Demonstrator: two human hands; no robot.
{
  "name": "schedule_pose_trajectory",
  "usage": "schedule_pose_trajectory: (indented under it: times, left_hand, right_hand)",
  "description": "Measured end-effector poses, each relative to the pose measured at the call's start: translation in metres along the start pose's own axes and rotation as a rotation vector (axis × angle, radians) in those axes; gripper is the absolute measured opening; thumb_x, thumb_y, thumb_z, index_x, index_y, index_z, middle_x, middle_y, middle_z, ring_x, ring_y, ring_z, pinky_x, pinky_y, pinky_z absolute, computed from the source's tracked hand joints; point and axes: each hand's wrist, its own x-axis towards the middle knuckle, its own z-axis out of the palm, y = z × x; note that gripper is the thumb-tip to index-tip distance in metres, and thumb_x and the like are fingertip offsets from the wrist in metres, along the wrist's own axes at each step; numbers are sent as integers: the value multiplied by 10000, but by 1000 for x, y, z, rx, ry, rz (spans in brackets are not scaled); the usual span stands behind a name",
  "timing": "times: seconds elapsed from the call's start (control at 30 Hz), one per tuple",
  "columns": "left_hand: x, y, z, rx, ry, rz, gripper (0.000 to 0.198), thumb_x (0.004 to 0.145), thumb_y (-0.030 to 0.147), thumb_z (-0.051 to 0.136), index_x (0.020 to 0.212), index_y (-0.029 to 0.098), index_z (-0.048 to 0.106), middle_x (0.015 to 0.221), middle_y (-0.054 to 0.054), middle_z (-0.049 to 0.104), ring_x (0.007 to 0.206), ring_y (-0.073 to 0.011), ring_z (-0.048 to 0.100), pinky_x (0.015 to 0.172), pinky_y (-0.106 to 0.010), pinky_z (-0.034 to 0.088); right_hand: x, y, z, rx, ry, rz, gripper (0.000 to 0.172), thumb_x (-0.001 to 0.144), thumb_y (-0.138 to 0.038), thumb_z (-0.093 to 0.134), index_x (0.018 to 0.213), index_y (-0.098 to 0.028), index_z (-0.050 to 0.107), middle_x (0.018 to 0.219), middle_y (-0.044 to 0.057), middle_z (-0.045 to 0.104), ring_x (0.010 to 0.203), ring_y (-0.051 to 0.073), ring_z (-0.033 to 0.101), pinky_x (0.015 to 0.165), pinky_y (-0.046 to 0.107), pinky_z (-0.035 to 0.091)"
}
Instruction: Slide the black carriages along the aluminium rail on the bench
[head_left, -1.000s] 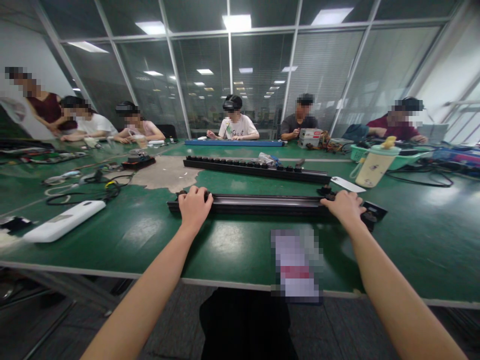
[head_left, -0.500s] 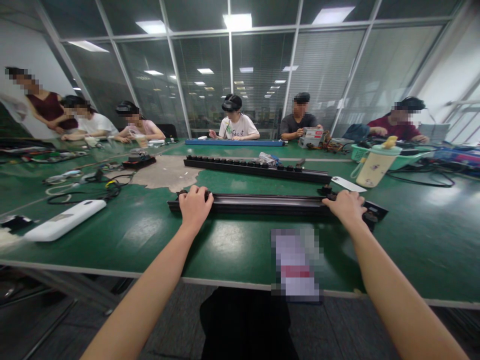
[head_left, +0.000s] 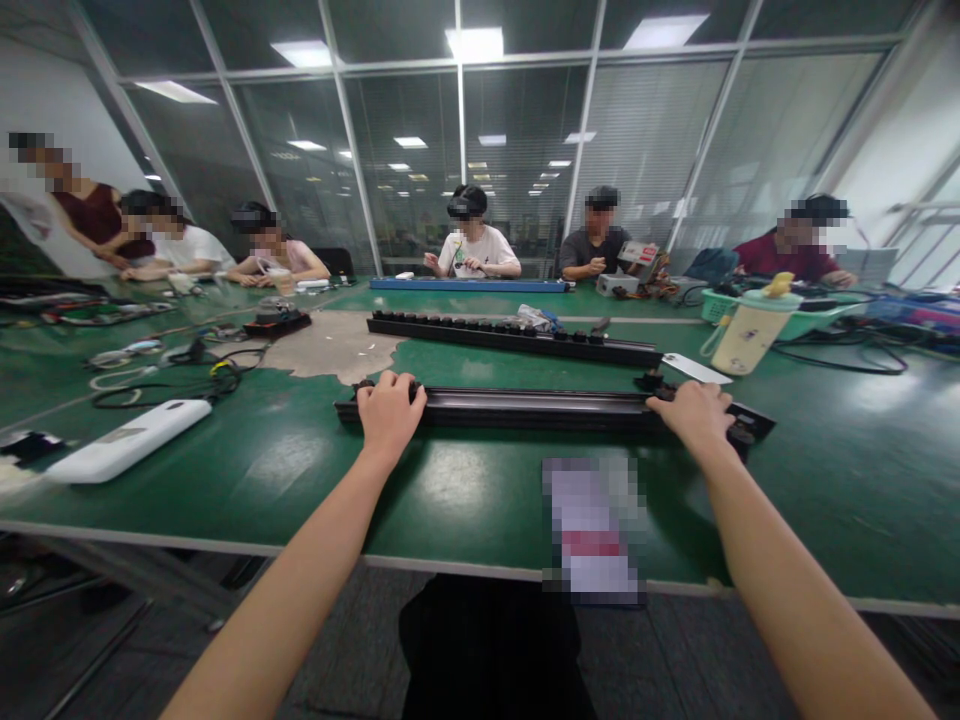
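Observation:
A long black rail-like strip (head_left: 525, 408) lies across the green table (head_left: 225, 470) in front of me. My left hand (head_left: 388, 412) is closed over its left end, fingers curled on top. My right hand (head_left: 694, 415) grips the strip near its right end, fingers wrapped over it. A flat blurred item (head_left: 594, 530) lies on the table between my arms, close to the near edge.
A second long black strip (head_left: 510, 338) with several sockets lies further back, a blue one (head_left: 469, 285) beyond it. A white power unit (head_left: 127, 440) and cables (head_left: 195, 380) sit left. A cream bottle (head_left: 750, 330) stands right. Several people sit around the far side.
My hands and the strip have stayed put. A person at the far side has lifted a small white and red box.

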Motion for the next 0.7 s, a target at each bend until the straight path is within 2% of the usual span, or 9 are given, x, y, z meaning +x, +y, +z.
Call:
schedule_pose_trajectory:
  times: [0.47, 0.7]
  left_hand:
    - [0, 1, -2, -2, -14, -9, 325, 996, 393, 467, 1108, 218, 717, 1146, -127, 702, 1033, -301, 631, 964, -449, 393]
    - [0, 0, 0, 5, -6, 2, 329, 997, 392, 464, 1100, 212, 719, 1140, -127, 702, 1023, -303, 631, 956, -450, 397]
  right_hand:
    - [0, 0, 0, 12, 12, 3, 646, 873, -545, 676, 1285, -52, 616, 1379, 314, 494, 1294, 454, 471, 999, 621, 455]
    - [-1, -2, -3, 2, -7, 6, 624, 886, -495, 666, 1306, -37, 605, 1388, 314, 494, 1300, 453, 470, 1003, 612, 462]
